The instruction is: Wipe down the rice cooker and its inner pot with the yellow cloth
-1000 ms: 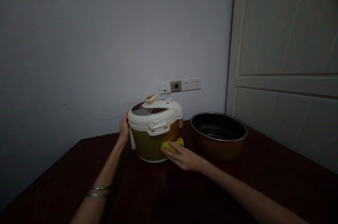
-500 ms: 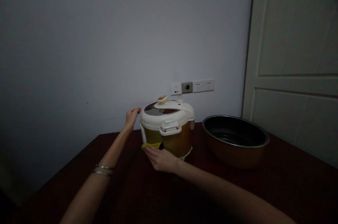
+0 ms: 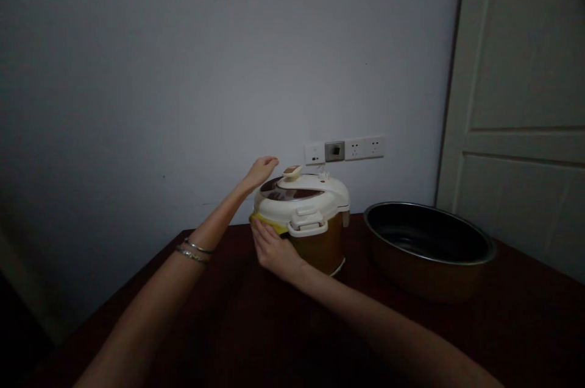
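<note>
The left hand [image 3: 262, 170], beyond 2 bracelets [image 3: 192, 256], is near the lid [image 3: 274, 208]; I cannot tell its grip. The right hand [image 3: 276, 252] grasps a yellow cloth [image 3: 269, 223] against the cooker [image 3: 320, 252], which stands on the tabletop [image 3: 237, 327] beside a wide pot [image 3: 420, 273].

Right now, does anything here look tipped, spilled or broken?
Nothing stands out. The white and gold round cooker stands upright, lid closed; the brown round pot with black interior sits upright beside it. No spill shows, though dimness could hide small marks.
</note>
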A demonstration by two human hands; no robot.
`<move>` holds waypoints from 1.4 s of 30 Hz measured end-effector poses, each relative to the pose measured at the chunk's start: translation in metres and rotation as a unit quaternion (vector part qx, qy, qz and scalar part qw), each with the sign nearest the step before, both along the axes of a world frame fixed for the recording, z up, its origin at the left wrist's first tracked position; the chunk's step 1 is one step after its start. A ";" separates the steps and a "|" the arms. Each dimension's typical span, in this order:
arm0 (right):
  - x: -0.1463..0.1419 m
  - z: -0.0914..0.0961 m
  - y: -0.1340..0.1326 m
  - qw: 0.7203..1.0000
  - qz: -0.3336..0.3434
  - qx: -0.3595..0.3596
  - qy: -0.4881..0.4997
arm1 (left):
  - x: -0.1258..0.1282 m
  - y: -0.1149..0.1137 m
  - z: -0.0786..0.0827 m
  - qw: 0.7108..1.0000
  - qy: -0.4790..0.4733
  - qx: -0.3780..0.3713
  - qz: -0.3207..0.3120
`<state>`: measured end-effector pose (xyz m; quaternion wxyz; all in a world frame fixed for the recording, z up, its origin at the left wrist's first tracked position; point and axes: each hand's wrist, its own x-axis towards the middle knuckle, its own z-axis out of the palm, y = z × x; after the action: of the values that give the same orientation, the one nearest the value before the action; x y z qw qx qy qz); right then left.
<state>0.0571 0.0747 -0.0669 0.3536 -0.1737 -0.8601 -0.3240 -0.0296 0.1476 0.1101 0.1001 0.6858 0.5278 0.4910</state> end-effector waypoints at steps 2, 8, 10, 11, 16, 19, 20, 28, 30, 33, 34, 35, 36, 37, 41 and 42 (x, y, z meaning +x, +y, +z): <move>-0.003 -0.025 0.000 1.000 -0.003 -0.023 -0.002 | 0.007 -0.002 0.003 0.998 0.057 0.017 -0.021; 0.067 -0.082 -0.006 0.990 0.091 -0.048 -0.099 | -0.004 0.006 -0.015 0.998 0.054 0.008 0.029; 0.095 -0.067 -0.004 0.987 0.118 -0.045 -0.095 | -0.014 0.012 -0.027 0.997 0.034 0.003 0.072; 0.106 -0.054 -0.002 0.986 0.130 -0.038 -0.096 | -0.018 0.015 -0.032 0.995 0.029 -0.001 0.092; 0.110 0.001 0.009 0.986 0.150 0.000 -0.079 | -0.023 0.021 -0.049 0.989 0.043 -0.014 0.142; 0.103 -0.012 0.011 0.984 0.151 -0.008 -0.091 | -0.019 0.021 -0.051 0.987 0.065 -0.015 0.144; 0.104 -0.023 0.011 0.982 0.156 -0.015 -0.105 | -0.019 0.021 -0.051 0.987 0.071 -0.017 0.143; 0.149 -0.062 0.010 0.969 0.168 -0.088 -0.161 | -0.020 0.026 -0.054 0.986 0.082 -0.019 0.145; 0.151 -0.043 0.011 0.970 0.172 -0.066 -0.157 | -0.020 0.026 -0.055 0.986 0.081 -0.020 0.145; 0.140 -0.016 0.014 0.976 0.152 -0.019 -0.156 | -0.020 0.025 -0.054 0.986 0.082 -0.020 0.144; 0.134 -0.012 0.014 0.977 0.144 -0.002 -0.155 | -0.020 0.024 -0.054 0.986 0.083 -0.020 0.145; 0.128 -0.011 0.015 0.979 0.135 0.014 -0.153 | -0.019 0.024 -0.054 0.986 0.083 -0.019 0.146; 0.122 -0.014 0.016 0.979 0.133 0.030 -0.153 | -0.019 0.023 -0.054 0.985 0.083 -0.018 0.147; 0.116 -0.020 0.018 0.977 0.136 0.049 -0.159 | -0.019 0.023 -0.053 0.985 0.083 -0.017 0.149; 0.115 -0.055 0.020 0.961 0.157 0.098 -0.205 | -0.019 0.023 -0.054 0.985 0.081 -0.016 0.151; 0.119 -0.062 0.019 0.961 0.156 0.091 -0.209 | -0.019 0.023 -0.054 0.985 0.079 -0.016 0.151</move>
<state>0.1765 0.0941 -0.1292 0.2263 0.0671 -0.8980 -0.3712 -0.0487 0.1708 0.0562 -0.0063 0.6331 0.6396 0.4360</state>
